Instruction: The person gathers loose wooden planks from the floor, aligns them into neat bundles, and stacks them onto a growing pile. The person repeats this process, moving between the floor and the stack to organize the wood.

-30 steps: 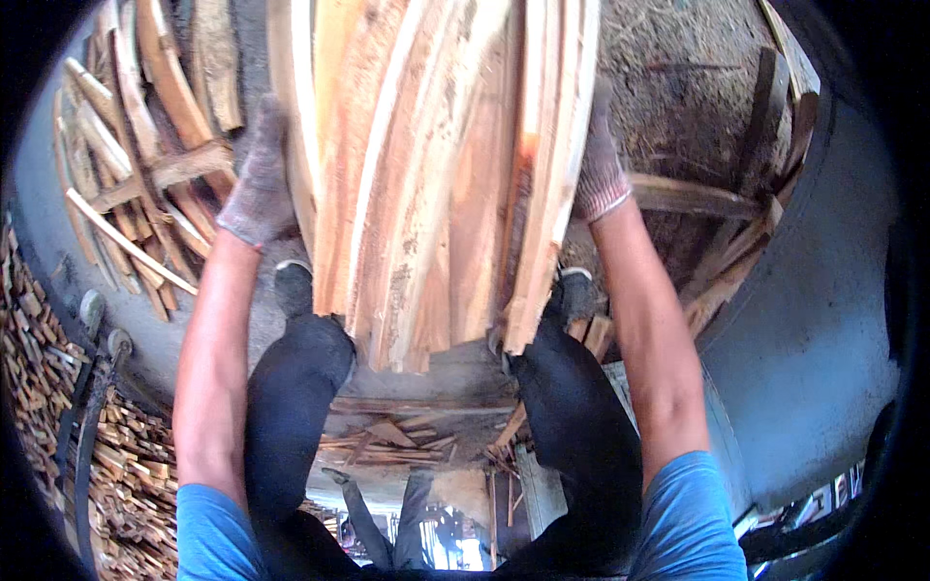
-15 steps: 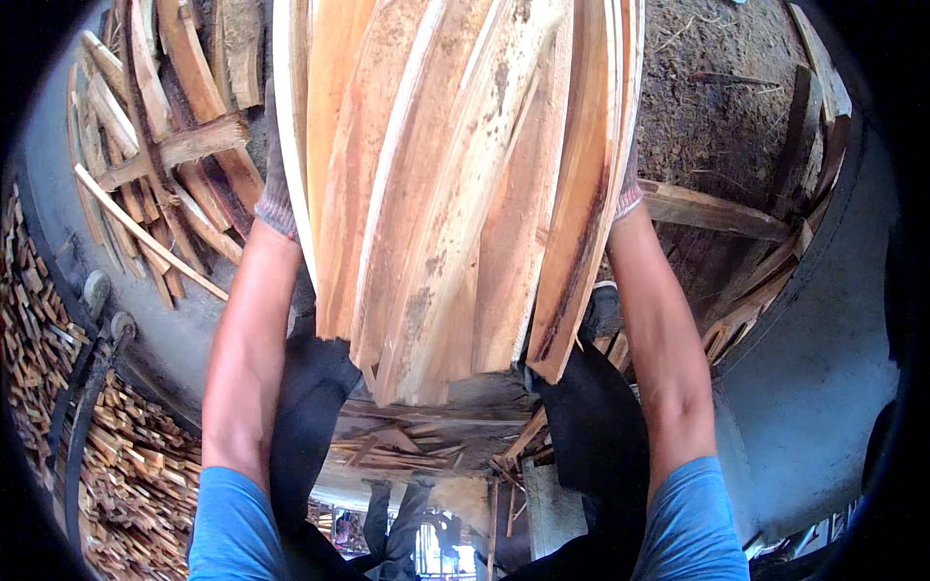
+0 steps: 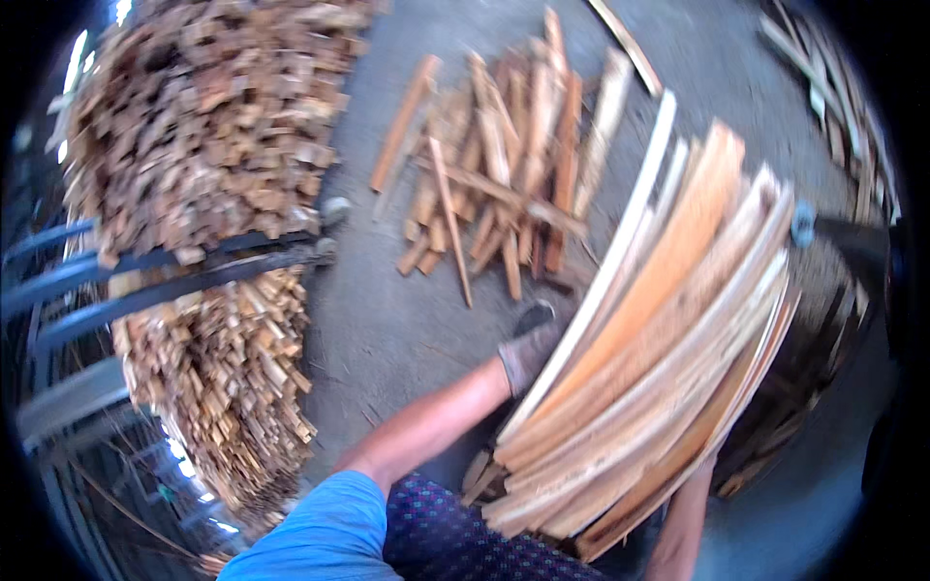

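A thick bundle of long wooden slats (image 3: 668, 339), pale to orange-brown, is lifted between my two hands and slants from the lower middle up to the right. My left hand (image 3: 533, 356), in a grey knit glove, presses against its left side, with the fingertips hidden behind the wood. My right forearm (image 3: 683, 523) reaches up to the lower right side of the bundle; the right hand itself is covered by the slats. Some slat ends stick out unevenly at the near end.
A tall stack of cut wood (image 3: 223, 126) rises on the left, crossed by dark metal bars (image 3: 213, 276). Loose wood pieces (image 3: 513, 155) lie heaped on the grey concrete floor (image 3: 378, 320) ahead. More slats (image 3: 833, 97) lie at the far right.
My view has swung left, bringing the tall stack in large. The bundle, formerly upright before me, now slants at the right, still between both hands.
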Demonstrator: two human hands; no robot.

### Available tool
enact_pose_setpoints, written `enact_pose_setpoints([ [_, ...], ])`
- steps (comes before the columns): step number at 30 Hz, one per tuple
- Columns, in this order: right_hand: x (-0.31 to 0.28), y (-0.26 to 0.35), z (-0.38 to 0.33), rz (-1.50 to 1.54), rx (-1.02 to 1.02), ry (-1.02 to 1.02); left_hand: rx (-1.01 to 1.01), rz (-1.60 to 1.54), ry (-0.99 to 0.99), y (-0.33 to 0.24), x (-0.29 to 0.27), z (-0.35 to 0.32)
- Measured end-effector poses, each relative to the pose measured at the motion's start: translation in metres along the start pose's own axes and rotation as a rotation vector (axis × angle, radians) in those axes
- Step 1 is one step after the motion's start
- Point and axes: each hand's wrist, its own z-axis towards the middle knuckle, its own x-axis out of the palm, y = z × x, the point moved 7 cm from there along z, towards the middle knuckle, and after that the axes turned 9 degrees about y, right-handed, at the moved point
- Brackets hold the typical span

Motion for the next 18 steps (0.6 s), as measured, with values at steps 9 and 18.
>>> enact_pose_setpoints([
  [9,0.130,0.115,-0.165,-0.081,0.027,0.063,0.087,-0.178,0.168,-0.052,0.104,-0.237],
  [18,0.244,0.193,-0.241,-0.101,0.040,0.166,0.189,-0.180,0.129,-0.138,0.113,-0.330],
])
